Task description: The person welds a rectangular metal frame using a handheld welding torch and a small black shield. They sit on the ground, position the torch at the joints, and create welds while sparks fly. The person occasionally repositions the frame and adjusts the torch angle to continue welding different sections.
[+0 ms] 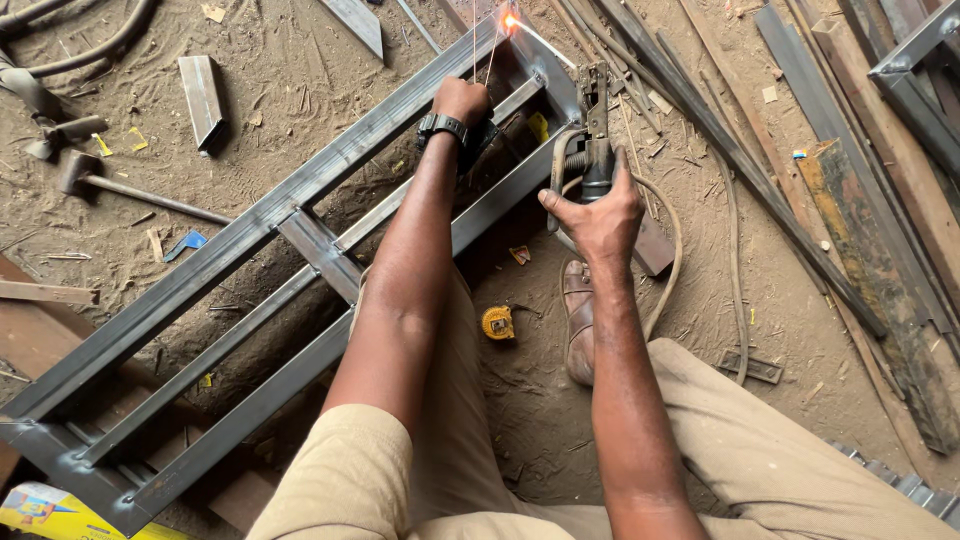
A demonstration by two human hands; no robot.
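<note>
While the arc burns at the far corner, the scene reads as follows.

Right hand [600, 215]: closed around the grip of the electrode holder [594, 130], cable [665, 260] looping off beside it.
Rod [545, 42]: clamped in the holder, slanting up-left, its tip at the spark [510, 20].
Left hand [462, 100]: fisted, resting on the frame's inner bar just short of the spark; whether it grips anything cannot be told. A watch [443, 126] sits on the wrist.
Frame [250, 225]: steel bars lying on the dirt floor, running from lower left to the weld corner at top centre.
Foot [578, 320]: in a brown shoe, planted beside the frame, near a yellow tape measure [497, 322].
Around: hammer [110, 185] at left, well apart; loose steel strips [850, 230] at right.
Risk, burns: both hands are bare and the left is near the arc, so spatter could likely land on skin.
Risk, sticking: if the rod dips too close, it may fuse to the bar.
Risk, cable: slack lying by the foot could snag and jerk the holder off the joint.
Risk, shift: the frame appears unclamped, so a slip of the left hand could move it.
</note>
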